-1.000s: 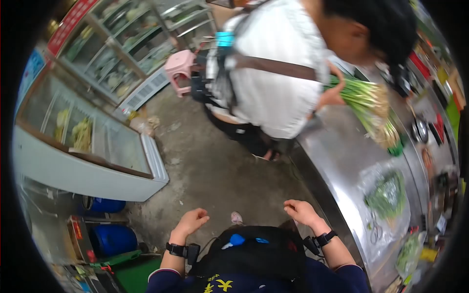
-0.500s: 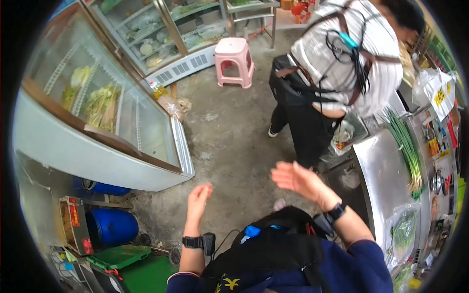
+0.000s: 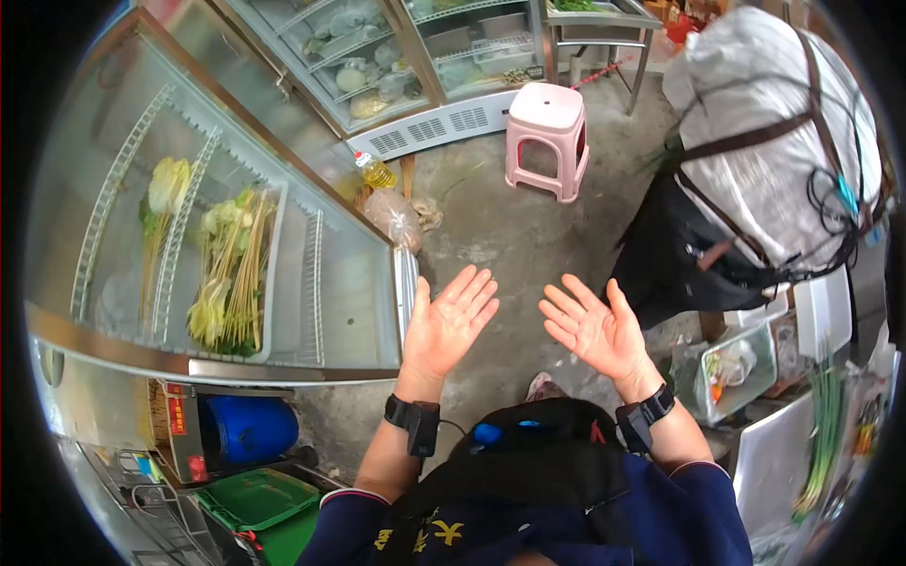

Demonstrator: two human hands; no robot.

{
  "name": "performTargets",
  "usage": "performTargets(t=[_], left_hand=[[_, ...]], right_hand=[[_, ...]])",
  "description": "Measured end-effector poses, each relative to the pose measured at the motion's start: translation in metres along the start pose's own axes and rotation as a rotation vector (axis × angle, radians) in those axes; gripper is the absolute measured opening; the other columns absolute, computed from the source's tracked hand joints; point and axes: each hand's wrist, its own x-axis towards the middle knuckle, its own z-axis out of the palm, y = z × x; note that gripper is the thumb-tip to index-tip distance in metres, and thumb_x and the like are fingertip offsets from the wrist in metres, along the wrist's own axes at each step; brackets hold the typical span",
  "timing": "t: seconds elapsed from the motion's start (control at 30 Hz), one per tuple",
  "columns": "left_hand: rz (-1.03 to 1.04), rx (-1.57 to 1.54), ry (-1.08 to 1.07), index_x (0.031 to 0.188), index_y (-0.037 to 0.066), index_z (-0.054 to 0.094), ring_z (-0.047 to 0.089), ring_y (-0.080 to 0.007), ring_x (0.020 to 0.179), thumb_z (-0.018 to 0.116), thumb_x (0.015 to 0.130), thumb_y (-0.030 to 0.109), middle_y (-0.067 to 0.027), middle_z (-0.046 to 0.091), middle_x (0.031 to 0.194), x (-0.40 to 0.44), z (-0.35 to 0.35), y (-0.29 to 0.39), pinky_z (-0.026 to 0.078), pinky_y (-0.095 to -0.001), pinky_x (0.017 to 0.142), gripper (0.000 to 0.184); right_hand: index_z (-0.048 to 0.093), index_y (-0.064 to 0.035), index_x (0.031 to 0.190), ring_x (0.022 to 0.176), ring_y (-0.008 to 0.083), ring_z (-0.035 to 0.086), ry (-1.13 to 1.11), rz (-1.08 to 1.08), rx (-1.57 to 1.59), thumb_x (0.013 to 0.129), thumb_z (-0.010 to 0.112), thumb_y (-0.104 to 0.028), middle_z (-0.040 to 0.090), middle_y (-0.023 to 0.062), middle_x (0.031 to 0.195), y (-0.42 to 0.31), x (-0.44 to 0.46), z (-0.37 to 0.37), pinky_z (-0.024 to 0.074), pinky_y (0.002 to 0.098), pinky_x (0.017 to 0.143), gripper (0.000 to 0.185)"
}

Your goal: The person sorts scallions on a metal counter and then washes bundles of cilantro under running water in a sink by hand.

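Palm up and fingers stretched, my left hand (image 3: 450,325) is in mid-air over the concrete floor and holds nothing. The glass-front fridge (image 3: 396,321) is nearest to it; leafy vegetables on long stalks (image 3: 231,274) lie inside. My right hand (image 3: 596,330) is also palm up, its fingers apart with nothing in them. It is close to the black trousers of another person (image 3: 689,255), who stands at the right in a white striped top. Both my wrists carry black bands with small devices.
A pink plastic stool (image 3: 547,137) stands ahead. An oil bottle (image 3: 376,172) and a plastic bag (image 3: 394,217) sit by the fridge. At lower left are a blue barrel (image 3: 250,429) and a green bin (image 3: 260,500). Spring onions (image 3: 823,439) lie on the right counter.
My hands have turned palm up with fingers spread, the left one opening wider. The view has shifted left, so the fridge looms larger and the other person appears farther right.
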Motion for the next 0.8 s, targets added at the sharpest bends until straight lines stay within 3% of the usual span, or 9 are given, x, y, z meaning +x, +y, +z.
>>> performTargets(t=[0.13,0.2,0.27,0.33,0.43,0.53,0.57,0.73,0.8], left_hand=[[-0.022,0.106,0.022,0.135,-0.004,0.028,0.028,-0.0318,0.131,0.034,0.092,0.052,-0.0209,0.029,0.141,0.074,-0.015,0.028,0.026,-0.0454,0.107,0.071],[-0.067,0.702,0.312,0.133,-0.002,0.035,0.032,-0.0277,0.129,0.042,0.092,0.047,-0.0189,0.035,0.138,0.112,-0.041,0.049,0.029,-0.043,0.104,0.064],[0.059,1.049,0.55,0.129,0.002,0.043,0.037,-0.0234,0.125,0.048,0.091,0.04,-0.0112,0.044,0.133,0.137,-0.06,0.069,0.031,-0.039,0.101,0.054],[0.086,1.199,0.681,0.123,0.003,0.05,0.042,-0.0161,0.117,0.054,0.088,0.043,-0.0072,0.051,0.124,0.17,-0.069,0.093,0.034,-0.0348,0.095,0.053],[0.125,1.241,0.736,0.12,0.004,0.053,0.045,-0.0146,0.111,0.056,0.087,0.04,-0.0058,0.054,0.118,0.232,-0.096,0.133,0.035,-0.0323,0.091,0.049],[-0.017,1.293,0.754,0.118,0.003,0.054,0.051,-0.013,0.099,0.057,0.087,0.037,-0.0052,0.058,0.11,0.318,-0.109,0.163,0.038,-0.0278,0.083,0.046],[-0.097,1.355,0.666,0.117,0.004,0.055,0.053,-0.0104,0.09,0.058,0.086,0.036,-0.0025,0.061,0.102,0.354,-0.112,0.168,0.04,-0.0241,0.075,0.045],[-0.268,1.546,0.21,0.113,0.004,0.059,0.054,-0.008,0.086,0.058,0.086,0.035,-0.0018,0.063,0.098,0.54,-0.042,0.128,0.042,-0.0238,0.071,0.041],[-0.223,1.662,-0.019,0.112,0.002,0.059,0.055,-0.0103,0.088,0.058,0.087,0.033,-0.0036,0.063,0.099,0.604,-0.013,0.097,0.044,-0.0256,0.075,0.039]], right_hand=[[0.034,-0.0069,0.135,0.126,0.0346,0.037,0.066,0.04,-0.088,0.093,0.034,-0.051,0.037,0.0195,0.138,-0.051,0.05,0.0,0.0315,0.0452,0.104,0.061],[0.035,-0.0069,0.135,0.125,0.0339,0.039,0.086,0.033,-0.123,0.093,0.033,-0.051,0.037,0.0198,0.137,-0.081,0.077,-0.004,0.0338,0.044,0.102,0.061],[0.042,-0.0063,0.131,0.123,0.0349,0.041,0.118,0.041,-0.123,0.093,0.034,-0.05,0.043,0.0202,0.133,-0.109,0.103,-0.009,0.0357,0.0453,0.101,0.058],[0.043,-0.0056,0.129,0.121,0.0349,0.043,0.158,0.003,-0.147,0.093,0.034,-0.05,0.045,0.0205,0.131,-0.143,0.128,-0.016,0.0381,0.0447,0.099,0.058],[0.045,-0.0048,0.126,0.117,0.0345,0.048,0.247,-0.058,-0.211,0.093,0.036,-0.049,0.049,0.0201,0.127,-0.201,0.163,-0.032,0.042,0.0433,0.095,0.056],[0.044,-0.0046,0.126,0.117,0.0334,0.048,0.305,-0.164,-0.211,0.093,0.037,-0.049,0.046,0.021,0.129,-0.26,0.174,-0.044,0.0428,0.0422,0.094,0.056],[0.045,-0.0044,0.125,0.115,0.0333,0.05,0.361,-0.228,-0.19,0.093,0.038,-0.048,0.048,0.0208,0.127,-0.281,0.178,-0.042,0.0443,0.0419,0.092,0.054],[0.049,-0.0042,0.122,0.109,0.0334,0.054,0.466,-0.459,-0.246,0.093,0.038,-0.047,0.055,0.0201,0.12,-0.374,0.193,-0.031,0.0468,0.0415,0.089,0.052],[0.049,-0.0038,0.121,0.106,0.0333,0.056,0.474,-0.53,-0.231,0.093,0.039,-0.046,0.056,0.0198,0.117,-0.409,0.199,-0.034,0.048,0.0408,0.087,0.052]])
